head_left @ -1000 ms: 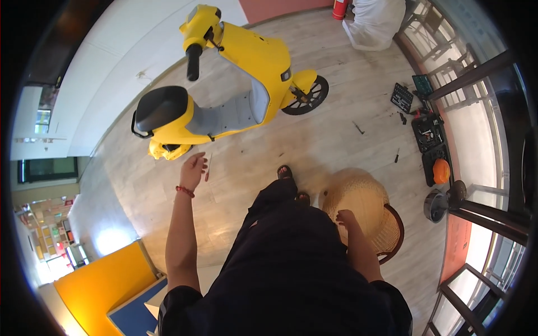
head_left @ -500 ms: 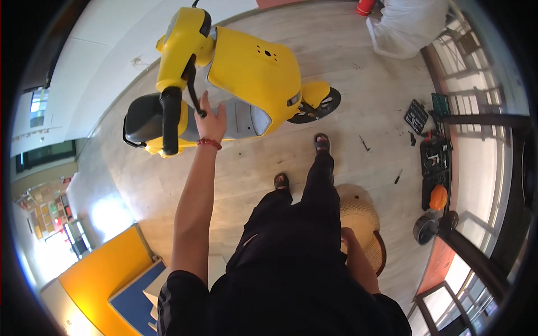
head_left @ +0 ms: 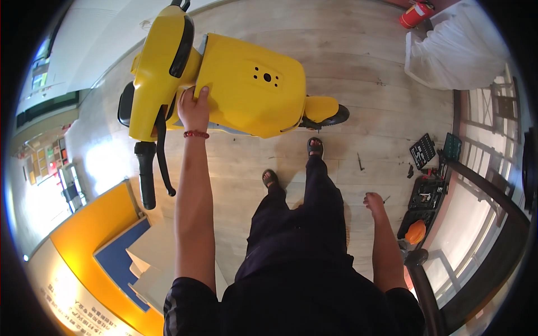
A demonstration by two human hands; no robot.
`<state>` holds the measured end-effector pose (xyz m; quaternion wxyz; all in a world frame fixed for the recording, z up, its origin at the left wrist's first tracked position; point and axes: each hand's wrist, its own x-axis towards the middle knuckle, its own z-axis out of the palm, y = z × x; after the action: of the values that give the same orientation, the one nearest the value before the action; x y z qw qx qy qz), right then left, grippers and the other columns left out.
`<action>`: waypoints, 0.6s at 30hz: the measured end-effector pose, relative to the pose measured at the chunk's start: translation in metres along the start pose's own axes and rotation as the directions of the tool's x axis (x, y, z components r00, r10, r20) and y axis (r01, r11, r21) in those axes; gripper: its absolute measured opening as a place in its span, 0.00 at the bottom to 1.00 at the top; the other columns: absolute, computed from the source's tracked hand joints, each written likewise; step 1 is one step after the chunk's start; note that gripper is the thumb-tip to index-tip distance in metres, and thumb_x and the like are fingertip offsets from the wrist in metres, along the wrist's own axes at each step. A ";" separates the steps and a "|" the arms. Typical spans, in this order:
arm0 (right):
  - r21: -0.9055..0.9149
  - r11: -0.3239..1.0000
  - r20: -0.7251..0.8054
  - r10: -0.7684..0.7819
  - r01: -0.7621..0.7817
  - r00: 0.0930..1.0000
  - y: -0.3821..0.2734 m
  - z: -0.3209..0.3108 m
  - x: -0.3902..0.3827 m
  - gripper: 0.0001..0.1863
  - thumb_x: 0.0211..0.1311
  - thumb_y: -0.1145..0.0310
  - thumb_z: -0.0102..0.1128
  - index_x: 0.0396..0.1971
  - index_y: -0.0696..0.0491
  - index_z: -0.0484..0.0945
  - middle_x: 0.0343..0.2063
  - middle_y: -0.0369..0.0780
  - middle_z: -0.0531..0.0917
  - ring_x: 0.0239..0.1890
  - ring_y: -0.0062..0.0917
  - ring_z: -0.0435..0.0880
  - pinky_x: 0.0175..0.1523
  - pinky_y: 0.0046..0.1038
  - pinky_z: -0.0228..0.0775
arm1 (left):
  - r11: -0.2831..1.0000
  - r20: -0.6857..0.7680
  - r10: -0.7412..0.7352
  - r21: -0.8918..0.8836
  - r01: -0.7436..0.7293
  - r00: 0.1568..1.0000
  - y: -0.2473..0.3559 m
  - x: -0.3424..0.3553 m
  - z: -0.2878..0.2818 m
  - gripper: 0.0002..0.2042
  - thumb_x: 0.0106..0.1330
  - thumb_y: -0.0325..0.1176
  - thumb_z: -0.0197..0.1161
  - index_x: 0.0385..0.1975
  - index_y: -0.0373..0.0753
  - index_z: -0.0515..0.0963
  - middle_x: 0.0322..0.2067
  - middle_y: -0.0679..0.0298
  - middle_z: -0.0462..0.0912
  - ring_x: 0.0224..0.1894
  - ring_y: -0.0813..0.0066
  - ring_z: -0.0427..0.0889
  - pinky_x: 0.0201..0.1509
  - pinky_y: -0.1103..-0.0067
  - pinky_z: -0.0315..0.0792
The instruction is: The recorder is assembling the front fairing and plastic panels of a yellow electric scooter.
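A yellow scooter [head_left: 238,84] stands at the upper left, its front panel facing up toward me. My left hand [head_left: 193,112], a red bead bracelet at its wrist, is closed on the scooter where the steering column meets the front panel; the fingertips are partly hidden. Left of this hand are the black brake lever [head_left: 162,151] and the black handlebar grip [head_left: 145,179], both untouched. My right hand [head_left: 374,203] hangs out to the right over the floor, fingers curled, nothing visible in it. A thin dark tool [head_left: 386,199] shows just beside it, apparently on the floor.
Another tool [head_left: 360,161] lies on the wooden floor. At the right are an open black toolbox [head_left: 426,193], a socket set case [head_left: 422,151] and an orange helmet [head_left: 416,231]. A red fire extinguisher [head_left: 416,14] and white plastic sheeting [head_left: 457,47] stand far right.
My left hand has gone from open beside the brake lever to closed on the steering column. My right hand has swung outward and forward. The scooter looks closer, its footboard now mostly hidden.
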<state>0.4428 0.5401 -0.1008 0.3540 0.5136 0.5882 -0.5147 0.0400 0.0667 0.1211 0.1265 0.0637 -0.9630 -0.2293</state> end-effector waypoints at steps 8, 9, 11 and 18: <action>-0.078 0.997 0.101 -0.007 0.015 0.995 -0.069 0.041 -0.004 0.11 0.54 0.61 0.50 0.31 0.52 0.73 0.24 0.36 0.77 0.27 0.22 0.77 0.30 0.25 0.67 | 0.986 0.005 -0.151 -0.071 0.151 0.989 0.014 0.003 -0.005 0.14 0.51 0.40 0.60 0.27 0.33 0.76 0.23 0.61 0.74 0.22 0.71 0.69 0.29 0.77 0.64; -0.090 0.996 0.133 0.022 -0.010 0.991 -0.073 0.047 -0.003 0.11 0.54 0.60 0.50 0.31 0.53 0.72 0.24 0.36 0.77 0.27 0.22 0.77 0.30 0.25 0.67 | 0.986 0.004 -0.141 -0.087 0.141 0.990 0.014 0.005 -0.005 0.14 0.51 0.40 0.60 0.27 0.32 0.76 0.23 0.61 0.74 0.22 0.70 0.69 0.29 0.77 0.64; -0.095 0.995 0.149 0.032 -0.018 0.988 -0.090 0.062 0.004 0.10 0.54 0.61 0.50 0.27 0.53 0.73 0.21 0.36 0.76 0.24 0.21 0.76 0.29 0.25 0.67 | 0.985 -0.004 -0.135 -0.106 0.134 0.991 0.015 0.007 -0.006 0.15 0.51 0.40 0.60 0.27 0.32 0.75 0.23 0.60 0.74 0.22 0.70 0.69 0.29 0.77 0.64; -0.171 0.809 0.187 -0.534 0.563 0.824 -0.303 0.130 0.022 0.19 0.55 0.57 0.44 0.14 0.56 0.70 0.13 0.39 0.72 0.20 0.28 0.72 0.28 0.29 0.61 | 0.993 -0.055 -0.076 -0.093 0.071 0.996 0.009 0.006 0.004 0.14 0.52 0.39 0.59 0.26 0.31 0.74 0.24 0.57 0.74 0.28 0.61 0.71 0.32 0.72 0.64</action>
<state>0.1303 0.4366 -0.0766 0.2820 0.2447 0.7400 -0.5594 0.0324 0.0753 0.1228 0.1490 0.0999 -0.9444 -0.2754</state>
